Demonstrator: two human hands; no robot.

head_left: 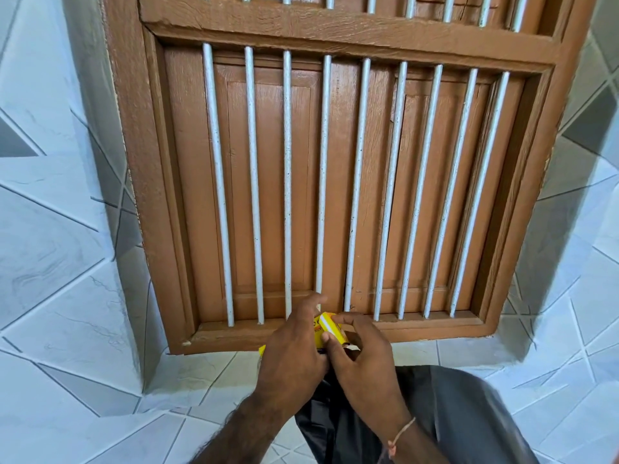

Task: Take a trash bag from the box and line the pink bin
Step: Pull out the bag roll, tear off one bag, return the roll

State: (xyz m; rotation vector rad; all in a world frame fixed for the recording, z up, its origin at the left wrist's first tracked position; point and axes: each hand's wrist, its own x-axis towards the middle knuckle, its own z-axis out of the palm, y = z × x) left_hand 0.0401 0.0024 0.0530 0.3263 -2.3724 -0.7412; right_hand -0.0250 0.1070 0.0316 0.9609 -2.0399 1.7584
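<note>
A small yellow box point(326, 329) sits at the sill of a brown window, mostly covered by my hands. My left hand point(291, 356) wraps around the box's left side and holds it. My right hand point(361, 360) pinches the box's open end with thumb and fingers, beside a torn flap. A black trash bag point(445, 416) hangs in loose folds beneath my right wrist; whether it still joins the box is hidden by my hands. No pink bin is in view.
A brown wooden window point(335, 195) with white vertical bars point(254, 182) fills the wall ahead. Its recess is lined with white and grey tiles point(60, 262), with a tiled ledge point(207, 380) below the sill.
</note>
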